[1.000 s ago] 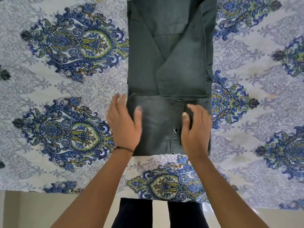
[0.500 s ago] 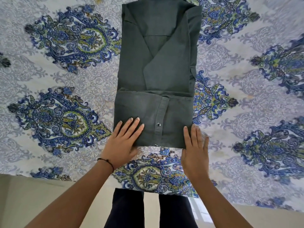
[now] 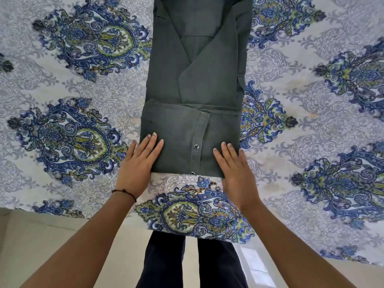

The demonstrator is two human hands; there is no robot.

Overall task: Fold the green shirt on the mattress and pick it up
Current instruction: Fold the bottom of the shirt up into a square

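Observation:
The dark green shirt [image 3: 193, 84] lies flat on the patterned mattress [image 3: 72, 100] as a long folded rectangle, its near end turned up over itself with two snap buttons showing. My left hand [image 3: 138, 163] rests flat on the shirt's near left corner, fingers together and stretched out. My right hand [image 3: 235, 171] lies flat on the near right corner in the same way. Neither hand has cloth pinched in it; the thumbs are hidden under the palms or at the shirt's edge.
The mattress sheet is white with blue and green paisley motifs [image 3: 187, 213]; its near edge runs just below my hands. Beyond that edge are a pale floor [image 3: 52, 246] and my dark trousers [image 3: 166, 262].
Both hands slid from the middle of the folded-up flap down to its near corners. The right hand has come up onto the shirt's corner from the sheet beside it.

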